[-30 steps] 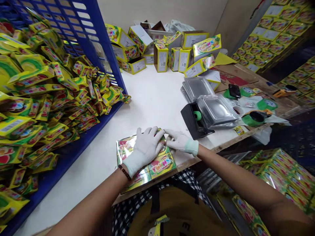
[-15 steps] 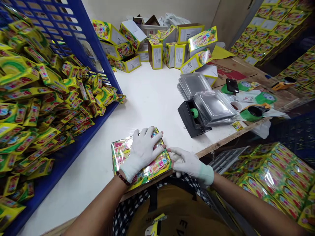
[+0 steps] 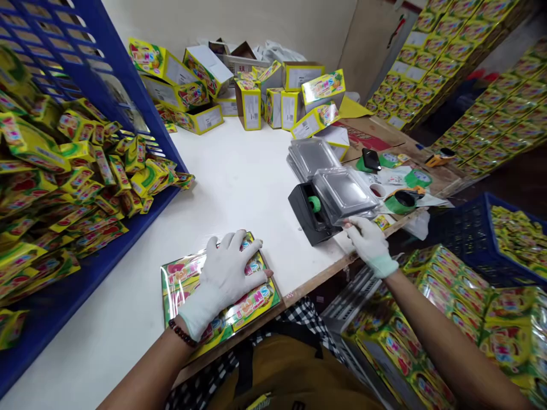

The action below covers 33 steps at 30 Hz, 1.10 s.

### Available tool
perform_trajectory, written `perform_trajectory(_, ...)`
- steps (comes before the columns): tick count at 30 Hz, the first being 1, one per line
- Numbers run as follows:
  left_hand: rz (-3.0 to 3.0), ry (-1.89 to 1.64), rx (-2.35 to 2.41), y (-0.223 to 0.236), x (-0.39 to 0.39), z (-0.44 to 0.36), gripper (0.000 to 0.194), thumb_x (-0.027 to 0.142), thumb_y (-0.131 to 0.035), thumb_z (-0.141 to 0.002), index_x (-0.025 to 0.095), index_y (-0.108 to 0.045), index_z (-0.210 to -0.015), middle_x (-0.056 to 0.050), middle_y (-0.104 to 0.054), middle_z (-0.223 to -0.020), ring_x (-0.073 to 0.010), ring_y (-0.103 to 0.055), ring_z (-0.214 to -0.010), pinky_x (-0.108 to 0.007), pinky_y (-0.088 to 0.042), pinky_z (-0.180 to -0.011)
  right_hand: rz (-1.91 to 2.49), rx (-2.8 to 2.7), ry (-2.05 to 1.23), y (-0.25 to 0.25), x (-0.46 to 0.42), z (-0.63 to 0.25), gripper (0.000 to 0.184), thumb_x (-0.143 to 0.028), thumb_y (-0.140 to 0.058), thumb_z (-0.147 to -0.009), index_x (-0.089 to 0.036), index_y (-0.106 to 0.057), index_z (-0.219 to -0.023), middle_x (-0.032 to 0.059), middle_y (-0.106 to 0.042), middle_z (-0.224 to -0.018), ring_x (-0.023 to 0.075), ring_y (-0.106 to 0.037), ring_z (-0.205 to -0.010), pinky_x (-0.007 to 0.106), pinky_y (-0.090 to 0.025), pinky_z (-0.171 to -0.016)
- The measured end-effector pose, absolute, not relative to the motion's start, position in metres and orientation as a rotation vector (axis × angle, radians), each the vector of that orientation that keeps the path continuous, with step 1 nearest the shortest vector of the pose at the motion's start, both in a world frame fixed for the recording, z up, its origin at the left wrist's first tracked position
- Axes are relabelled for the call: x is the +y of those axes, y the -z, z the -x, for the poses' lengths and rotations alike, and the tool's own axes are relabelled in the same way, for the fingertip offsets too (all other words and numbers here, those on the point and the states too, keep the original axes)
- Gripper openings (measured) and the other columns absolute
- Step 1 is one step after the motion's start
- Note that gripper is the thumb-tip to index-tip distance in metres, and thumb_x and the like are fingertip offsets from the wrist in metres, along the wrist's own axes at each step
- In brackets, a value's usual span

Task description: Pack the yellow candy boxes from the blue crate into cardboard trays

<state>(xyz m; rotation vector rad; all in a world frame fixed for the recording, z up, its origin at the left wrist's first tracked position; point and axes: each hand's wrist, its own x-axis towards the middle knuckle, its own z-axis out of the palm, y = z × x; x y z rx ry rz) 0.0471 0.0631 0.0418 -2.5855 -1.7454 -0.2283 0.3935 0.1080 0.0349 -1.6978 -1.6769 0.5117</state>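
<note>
- Spreading under your work, the white table (image 3: 239, 188) carries the black tape dispenser (image 3: 308, 212) by its near-right edge.
- The blue basket (image 3: 141, 117), heaped with small yellow-green boxes (image 3: 92, 188), rises well to the left of the dispenser.
- Tall stacks of printed boxes (image 3: 431, 54) stand beyond the dispenser and to its right.
- Open display boxes (image 3: 252, 102), some upright and some tilted, crowd the far side, beyond the dispenser.
- Your flat pack of boxes (image 3: 256, 302), under a shiny clear cover, lies at the near edge, to the left of the dispenser and nearer you.
- The clear plastic lids (image 3: 346, 191), in two overlapping piles, sit just beside the dispenser, on its far-right side.
- Your gloved left hand (image 3: 231, 267) rests palm down on the pack, left of the dispenser, fingers spread and pinching nothing.
- Your gloved right hand (image 3: 368, 242) is right of the dispenser, fingertips at the near edge of the lids. Its fingers are drawn close together; you cannot tell from here whether they pinch a lid.
- A green tape roll (image 3: 400, 201) lies right of the dispenser, past the lids.
- A beaded bracelet (image 3: 182, 333) circles your left wrist, nearer you than the dispenser.
</note>
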Motion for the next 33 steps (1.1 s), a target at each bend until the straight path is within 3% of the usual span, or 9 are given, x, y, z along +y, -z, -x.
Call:
perform_trajectory(5, 2.584, 0.241, -1.721, -0.041, 0.063, -0.046, 0.059, 0.070, -0.049, -0.083, 0.029, -0.059, -0.125, -0.015, -0.052, -0.135, -0.0366, -0.050, -0.118, -0.053, -0.034, -0.094, 1.717, -1.707, -0.742, -0.016, 0.145, -0.391, 0.034, -0.048, -0.056, -0.081, -0.018, -0.071, -0.086, 0.0077, -0.071, -0.093, 0.0255, -0.062, -0.097, 0.040, -0.047, -0.092)
perform_trajectory(12, 2.586, 0.257, -1.724, -0.040, 0.064, -0.046, 0.060, 0.068, -0.054, -0.081, 0.029, -0.060, -0.126, -0.015, -0.052, -0.136, -0.0374, -0.050, -0.118, -0.054, -0.034, -0.095, 1.676, -1.621, -0.513, -0.018, 0.111, -0.388, 0.032, -0.049, -0.059, -0.082, -0.019, -0.070, -0.082, 0.0097, -0.065, -0.108, 0.0253, -0.057, -0.106, 0.038, -0.042, -0.094)
perform_trajectory(14, 2.593, 0.280, -1.724, -0.039, 0.065, -0.046, 0.060, 0.068, -0.056, -0.080, 0.029, -0.061, -0.126, -0.015, -0.052, -0.135, -0.0379, -0.050, -0.119, -0.054, -0.034, -0.095, 1.745, -1.598, -0.490, -0.018, 0.094, -0.393, 0.034, -0.051, -0.058, -0.083, -0.019, -0.070, -0.082, 0.0087, -0.066, -0.099, 0.0253, -0.058, -0.096, 0.038, -0.043, -0.087)
perform_trajectory(18, 2.604, 0.298, -1.727, -0.038, 0.066, -0.046, 0.060, 0.068, -0.056, -0.079, 0.030, -0.061, -0.125, -0.014, -0.053, -0.134, -0.0382, -0.050, -0.117, -0.054, -0.035, -0.095, 1.760, -1.444, -0.851, 0.000, 0.078, -0.393, 0.038, -0.057, -0.058, -0.082, -0.020, -0.065, -0.082, 0.0025, -0.060, -0.070, 0.0199, -0.053, -0.067, 0.032, -0.042, -0.064)
perform_trajectory(21, 2.600, 0.271, -1.714, -0.038, 0.067, -0.047, 0.061, 0.067, -0.055, -0.079, 0.028, -0.061, -0.125, -0.015, -0.052, -0.134, -0.0385, -0.050, -0.117, -0.054, -0.035, -0.093, 1.647, -1.251, -1.061, 0.024, 0.085, -0.389, 0.040, -0.061, -0.061, -0.076, -0.021, -0.058, -0.082, -0.0009, -0.054, -0.063, 0.0160, -0.047, -0.056, 0.030, -0.039, -0.055)
perform_trajectory(26, 2.593, 0.267, -1.735, -0.039, 0.064, -0.048, 0.067, 0.071, -0.057, -0.076, 0.027, -0.060, -0.127, -0.016, -0.052, -0.135, -0.0389, -0.049, -0.117, -0.055, -0.034, -0.095, 1.584, -1.267, -1.151, 0.032, 0.091, -0.398, 0.040, -0.060, -0.065, -0.074, -0.022, -0.055, -0.079, -0.0026, -0.050, -0.061, 0.0144, -0.045, -0.055, 0.030, -0.039, -0.055)
perform_trajectory(33, 2.610, 0.291, -1.763, -0.044, 0.060, -0.048, 0.073, 0.076, -0.059, -0.071, 0.028, -0.059, -0.125, -0.015, -0.051, -0.134, -0.0387, -0.047, -0.119, -0.055, -0.033, -0.096, 1.183, -1.820, -1.646, -0.033, 0.099, -0.341, 0.036, -0.052, -0.067, -0.081, -0.017, -0.060, -0.075, -0.0004, -0.056, -0.065, 0.0130, -0.050, -0.061, 0.028, -0.041, -0.060)
